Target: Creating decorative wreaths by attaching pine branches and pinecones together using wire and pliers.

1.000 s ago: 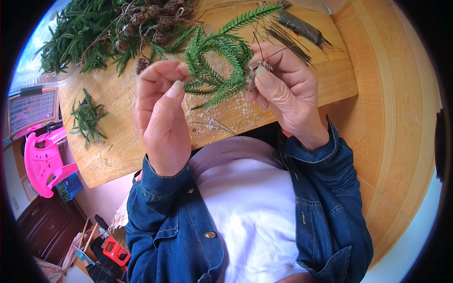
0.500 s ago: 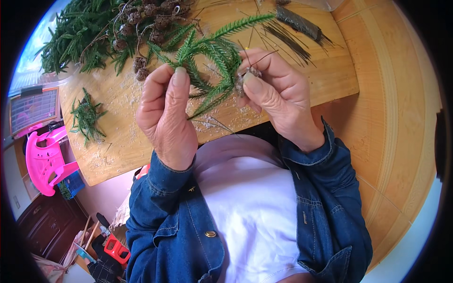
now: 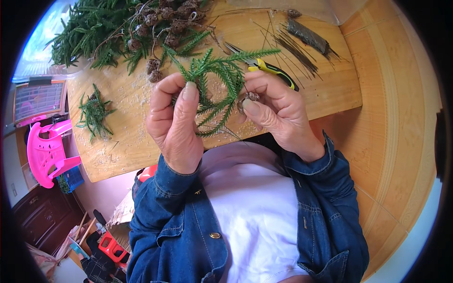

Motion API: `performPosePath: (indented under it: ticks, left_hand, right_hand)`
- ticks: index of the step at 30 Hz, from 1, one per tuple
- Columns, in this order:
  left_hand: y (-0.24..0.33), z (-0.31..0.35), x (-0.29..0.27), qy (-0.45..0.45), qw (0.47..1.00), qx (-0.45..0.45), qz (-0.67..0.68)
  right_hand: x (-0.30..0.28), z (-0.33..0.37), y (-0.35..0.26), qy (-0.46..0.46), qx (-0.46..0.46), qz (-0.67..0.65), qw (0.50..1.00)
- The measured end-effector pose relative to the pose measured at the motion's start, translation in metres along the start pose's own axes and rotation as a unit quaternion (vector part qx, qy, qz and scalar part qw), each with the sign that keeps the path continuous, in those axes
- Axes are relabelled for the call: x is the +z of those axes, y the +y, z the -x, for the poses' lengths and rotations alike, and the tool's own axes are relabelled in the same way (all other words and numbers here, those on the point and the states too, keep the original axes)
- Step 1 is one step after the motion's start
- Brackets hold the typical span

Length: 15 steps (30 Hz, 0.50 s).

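Observation:
My left hand (image 3: 175, 126) pinches a green needle-leaved sprig (image 3: 231, 89) between thumb and fingers. The sprig's branches curve round into a loose ring, and one tip points off to the right. Between the thumb and fingers of my right hand (image 3: 287, 115) is a small brown pine cone (image 3: 253, 97), pressed close to the sprig's right side. Thin dark wires stick out near the cone; where they are fixed is hidden. Just beyond my right hand lie pliers (image 3: 273, 70) with yellow and black handles, partly covered by the fingers.
A heap of green sprigs (image 3: 85, 35) and a cluster of brown cones (image 3: 177, 23) fill the table's far left. A small sprig bundle (image 3: 95, 114) lies at left. Loose wires (image 3: 298, 54) and a dark wrapped bundle (image 3: 309, 35) are at far right. White flecks dot the wooden table (image 3: 127, 146).
Both hands sit slightly lower in the picture, still holding sprig and cone. The pliers, hidden before behind the sprig and my right hand, now show.

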<state>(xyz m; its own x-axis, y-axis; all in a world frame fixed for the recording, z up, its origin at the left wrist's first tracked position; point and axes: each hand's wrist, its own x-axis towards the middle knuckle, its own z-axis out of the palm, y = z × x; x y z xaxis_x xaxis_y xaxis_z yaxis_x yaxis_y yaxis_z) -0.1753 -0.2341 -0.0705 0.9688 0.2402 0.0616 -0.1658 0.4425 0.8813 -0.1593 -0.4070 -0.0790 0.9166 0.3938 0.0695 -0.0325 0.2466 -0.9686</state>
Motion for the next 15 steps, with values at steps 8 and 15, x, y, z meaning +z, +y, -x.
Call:
performPosePath:
  ticks: [8,15]
  left_hand:
    - [0.004,-0.002,-0.014,-0.053,0.955,0.09,-0.278]
    - [0.004,0.002,-0.013,-0.105,0.965,0.058,-0.232]
  right_hand:
    - [-0.018,0.012,-0.037,-0.017,-0.242,0.268,0.932]
    - [-0.007,-0.007,-0.019,-0.039,-0.131,0.219,0.966]
